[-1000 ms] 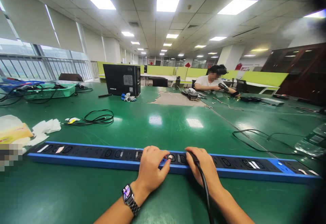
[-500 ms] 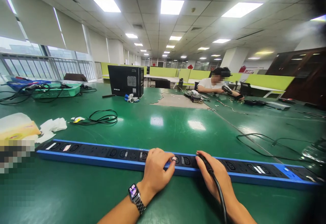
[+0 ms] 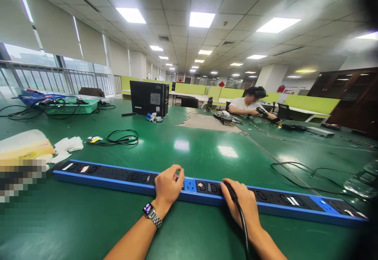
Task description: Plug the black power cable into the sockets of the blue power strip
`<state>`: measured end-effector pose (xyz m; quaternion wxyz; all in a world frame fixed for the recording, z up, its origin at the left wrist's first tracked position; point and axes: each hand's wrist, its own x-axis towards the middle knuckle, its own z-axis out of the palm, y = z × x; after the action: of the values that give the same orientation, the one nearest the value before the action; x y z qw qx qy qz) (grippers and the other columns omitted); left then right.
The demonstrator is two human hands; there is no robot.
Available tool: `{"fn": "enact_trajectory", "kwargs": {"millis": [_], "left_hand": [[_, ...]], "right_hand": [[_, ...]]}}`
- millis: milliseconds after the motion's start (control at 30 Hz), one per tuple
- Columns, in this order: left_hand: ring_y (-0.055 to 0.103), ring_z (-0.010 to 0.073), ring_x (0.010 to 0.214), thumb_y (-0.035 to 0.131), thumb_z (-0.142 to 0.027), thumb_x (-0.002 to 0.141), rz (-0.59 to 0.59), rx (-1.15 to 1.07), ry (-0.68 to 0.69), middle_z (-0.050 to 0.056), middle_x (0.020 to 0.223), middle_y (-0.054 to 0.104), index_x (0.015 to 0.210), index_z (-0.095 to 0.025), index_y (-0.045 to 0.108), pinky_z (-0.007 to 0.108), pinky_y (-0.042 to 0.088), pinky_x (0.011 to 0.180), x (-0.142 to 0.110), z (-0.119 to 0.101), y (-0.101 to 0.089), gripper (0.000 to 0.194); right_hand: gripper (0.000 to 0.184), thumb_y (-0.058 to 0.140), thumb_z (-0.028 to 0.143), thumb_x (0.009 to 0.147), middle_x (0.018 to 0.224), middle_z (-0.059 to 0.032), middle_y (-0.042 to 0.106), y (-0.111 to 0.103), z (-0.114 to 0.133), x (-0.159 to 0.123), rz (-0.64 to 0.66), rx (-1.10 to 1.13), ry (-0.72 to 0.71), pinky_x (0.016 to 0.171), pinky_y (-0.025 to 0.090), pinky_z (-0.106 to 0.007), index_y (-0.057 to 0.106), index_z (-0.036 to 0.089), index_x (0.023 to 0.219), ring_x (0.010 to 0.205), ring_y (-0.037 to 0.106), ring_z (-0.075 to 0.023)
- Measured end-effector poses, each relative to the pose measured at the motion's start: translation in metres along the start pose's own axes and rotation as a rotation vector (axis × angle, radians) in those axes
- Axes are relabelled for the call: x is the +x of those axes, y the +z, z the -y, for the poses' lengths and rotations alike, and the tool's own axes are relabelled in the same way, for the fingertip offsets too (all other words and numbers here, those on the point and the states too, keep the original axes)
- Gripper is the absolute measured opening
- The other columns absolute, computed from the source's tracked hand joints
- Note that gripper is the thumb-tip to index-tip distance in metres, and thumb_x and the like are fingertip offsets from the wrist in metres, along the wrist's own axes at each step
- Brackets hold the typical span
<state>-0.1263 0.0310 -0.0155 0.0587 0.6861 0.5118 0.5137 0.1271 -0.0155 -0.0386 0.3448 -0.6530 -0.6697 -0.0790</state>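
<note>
A long blue and black power strip [image 3: 118, 175] with several sockets lies across the green table [image 3: 189, 149] in front of me. My left hand [image 3: 167, 186], a watch on its wrist, grips the strip over its top, fingers curled round the far edge. My right hand [image 3: 243, 203] is closed on a black plug [image 3: 228, 187] whose black cable [image 3: 245, 232] runs back along my forearm. The plug sits at a socket on the strip. A bright blue socket block [image 3: 190, 184] shows between my hands.
A coiled black cable [image 3: 121, 138] and white tissues [image 3: 66, 146] lie beyond the strip at left, near a yellow packet [image 3: 25, 149]. A computer tower [image 3: 149, 98] and a green basket [image 3: 71, 106] stand farther back. Another person [image 3: 248, 102] works at the far side. Loose cable [image 3: 298, 173] lies right.
My left hand has slid left along the strip, uncovering the blue socket block, and now grips the strip. My right hand still holds the plug. The view has tilted up slightly.
</note>
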Motion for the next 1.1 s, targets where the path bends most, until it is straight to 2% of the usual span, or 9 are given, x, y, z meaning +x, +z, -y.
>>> {"fn": "enact_trajectory", "kwargs": {"millis": [133,233,367,500,600,800,933,1033,1100], "left_hand": [[0.037,0.0111,0.043,0.048,-0.034,0.089,0.005,0.008,-0.026,-0.008,0.047,0.034,0.078,-0.02,0.067,0.025,0.022,0.051,-0.001,-0.002,0.001,0.026],[0.037,0.0113,0.043,0.048,-0.035,0.089,0.014,-0.004,-0.041,-0.008,0.046,0.034,0.078,-0.021,0.067,0.025,0.021,0.051,-0.001,-0.003,0.001,0.027],[0.037,0.0113,0.043,0.047,-0.036,0.09,0.011,-0.029,-0.07,-0.008,0.046,0.034,0.079,-0.021,0.067,0.024,0.021,0.051,-0.001,-0.003,0.001,0.028],[0.037,0.0111,0.042,0.047,-0.035,0.089,0.019,-0.051,-0.078,-0.008,0.045,0.032,0.08,-0.02,0.067,0.024,0.022,0.05,0.0,-0.002,0.002,0.027],[0.035,0.0111,0.041,0.047,-0.035,0.09,0.031,-0.06,-0.079,-0.009,0.045,0.031,0.08,-0.02,0.067,0.024,0.023,0.05,0.0,-0.002,0.002,0.027],[0.038,0.0121,0.044,0.049,-0.03,0.089,0.1,-0.039,-0.046,-0.008,0.046,0.034,0.086,-0.02,0.067,0.025,0.027,0.051,-0.001,-0.002,0.002,0.021],[0.047,0.0139,0.05,0.049,-0.018,0.082,0.173,-0.009,-0.026,-0.006,0.053,0.047,0.095,-0.022,0.067,0.025,0.032,0.054,-0.001,-0.002,-0.001,0.023],[0.059,0.017,0.071,0.049,-0.009,0.071,0.288,-0.016,0.115,0.0,0.078,0.065,0.106,-0.024,0.065,0.027,0.042,0.067,0.001,-0.004,-0.009,0.041],[0.059,0.0211,0.093,0.055,-0.01,0.067,0.394,-0.026,0.278,0.004,0.104,0.067,0.118,-0.024,0.061,0.032,0.044,0.082,0.003,-0.006,-0.014,0.053]], "right_hand": [[0.045,0.041,0.055,0.092,0.091,-0.0067,0.072,-0.002,0.002,0.002,-0.171,0.079,-0.017,0.078,0.043,-0.037,0.067,0.02,0.098,0.084,0.063,-0.0229],[0.045,0.039,0.054,0.094,0.092,-0.0082,0.072,0.001,0.027,0.003,-0.337,0.155,0.002,0.079,0.043,-0.035,0.068,0.019,0.096,0.085,0.064,-0.0215],[0.038,0.042,0.051,0.094,0.094,-0.0037,0.074,0.02,0.083,0.007,-0.014,0.173,-0.097,0.079,0.041,-0.033,0.069,0.025,0.098,0.084,0.063,-0.0194],[0.037,0.039,0.047,0.096,0.097,-0.0032,0.074,0.031,0.113,0.017,0.12,0.018,-0.035,0.077,0.036,-0.035,0.07,0.027,0.102,0.09,0.061,-0.0228],[0.035,0.041,0.047,0.096,0.095,-0.0034,0.073,0.031,0.112,0.022,0.119,-0.081,-0.013,0.074,0.035,-0.035,0.07,0.028,0.101,0.089,0.061,-0.0235],[0.032,0.041,0.04,0.096,0.091,-0.0077,0.069,0.035,0.109,0.012,0.121,-0.156,-0.183,0.078,0.036,-0.038,0.068,0.024,0.105,0.087,0.058,-0.0245],[0.042,0.055,0.048,0.087,0.114,-0.0091,0.066,0.032,0.095,0.008,0.167,-0.085,-0.177,0.093,0.037,-0.045,0.061,0.026,0.123,0.105,0.057,-0.0278],[0.069,0.067,0.056,0.073,0.13,-0.0098,0.06,0.025,0.068,0.011,0.247,-0.05,-0.098,0.103,0.03,-0.053,0.052,0.026,0.134,0.12,0.051,-0.0323],[0.074,0.069,0.059,0.068,0.131,-0.0101,0.06,0.021,0.053,0.014,0.286,-0.06,0.007,0.105,0.028,-0.057,0.054,0.026,0.132,0.123,0.05,-0.0342]]}}
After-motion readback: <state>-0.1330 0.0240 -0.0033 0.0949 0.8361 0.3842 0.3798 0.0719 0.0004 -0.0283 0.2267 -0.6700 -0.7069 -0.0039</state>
